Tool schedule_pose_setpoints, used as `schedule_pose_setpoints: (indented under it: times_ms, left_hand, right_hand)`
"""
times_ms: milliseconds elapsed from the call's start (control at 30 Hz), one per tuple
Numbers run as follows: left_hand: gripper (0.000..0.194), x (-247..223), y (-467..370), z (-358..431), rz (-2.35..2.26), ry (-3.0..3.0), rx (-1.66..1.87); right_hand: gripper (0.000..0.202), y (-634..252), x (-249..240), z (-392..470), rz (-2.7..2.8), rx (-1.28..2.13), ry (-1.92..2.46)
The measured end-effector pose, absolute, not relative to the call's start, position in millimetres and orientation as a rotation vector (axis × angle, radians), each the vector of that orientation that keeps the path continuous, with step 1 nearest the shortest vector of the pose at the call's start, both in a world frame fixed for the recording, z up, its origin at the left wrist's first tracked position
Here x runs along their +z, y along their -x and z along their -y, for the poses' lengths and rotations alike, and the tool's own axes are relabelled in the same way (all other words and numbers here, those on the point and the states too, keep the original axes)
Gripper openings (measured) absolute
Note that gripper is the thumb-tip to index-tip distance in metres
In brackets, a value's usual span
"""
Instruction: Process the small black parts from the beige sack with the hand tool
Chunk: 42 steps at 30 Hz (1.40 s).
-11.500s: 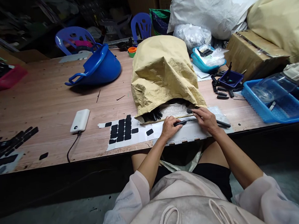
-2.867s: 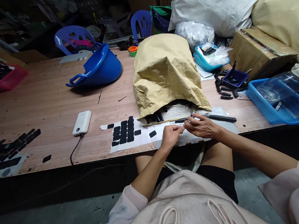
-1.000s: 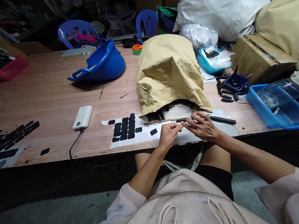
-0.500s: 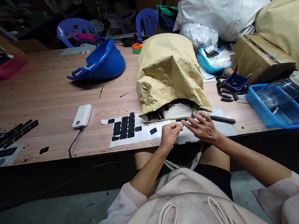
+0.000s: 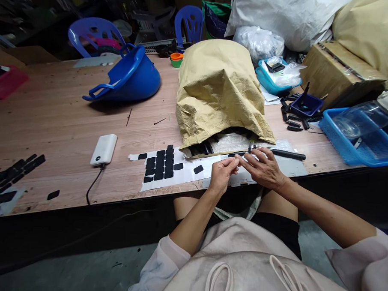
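My left hand (image 5: 223, 174) is closed in a pinch just above the front edge of the table. My right hand (image 5: 264, 168) meets it there, thumb and forefinger pinched, its other fingers loosely bent. Whatever lies between the fingertips is too small or hidden to make out. Behind the right hand lies a tool with a black handle (image 5: 289, 154) and a shiny metal end, partly covered by the fingers. To the left, rounded black pads (image 5: 161, 165) stand in rows on a white sheet (image 5: 185, 176), with one loose pad (image 5: 198, 169) nearer my left hand.
A large tan sack (image 5: 220, 84) lies in front of my hands, its mouth towards me showing black parts and clear wrap. A blue tub (image 5: 136, 79), a white power bank (image 5: 104, 149) with a cable, and a blue basket (image 5: 345, 143) stand around it.
My fingertips have come closer together, and the left hand has shifted slightly right. The view has moved a little; the things on the table stay in place.
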<state>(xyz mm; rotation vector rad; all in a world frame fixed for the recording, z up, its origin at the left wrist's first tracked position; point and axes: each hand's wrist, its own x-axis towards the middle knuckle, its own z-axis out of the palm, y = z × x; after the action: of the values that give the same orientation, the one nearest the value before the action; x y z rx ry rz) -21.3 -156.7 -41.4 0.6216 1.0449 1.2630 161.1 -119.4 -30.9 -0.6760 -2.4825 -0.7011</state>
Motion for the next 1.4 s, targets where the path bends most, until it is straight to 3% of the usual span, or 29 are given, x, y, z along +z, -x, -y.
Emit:
schedule_pose_setpoints:
  times_ms: [367, 700, 933, 1400]
  left_hand:
    - [0.044, -53.5, 16.0, 159.6, -1.150, -0.669, 1.316]
    - [0.044, -41.7, 13.4, 163.0, -1.087, -0.605, 1.296]
    - [0.039, -44.0, 13.2, 161.7, -1.070, -0.670, 1.320]
    - [0.048, -44.7, 21.0, 162.9, -1.187, -0.800, 1.224]
  right_hand:
    - [0.062, -157.8, -43.9, 134.8, 2.490, -0.582, 0.777]
    - [0.048, -160.0, -36.1, 133.9, 2.509, -0.725, 0.709]
    - [0.059, -163.5, -39.4, 133.4, 2.511, -0.592, 0.780]
    - [0.050, -173.5, -33.8, 125.4, 2.579, -0.731, 0.608]
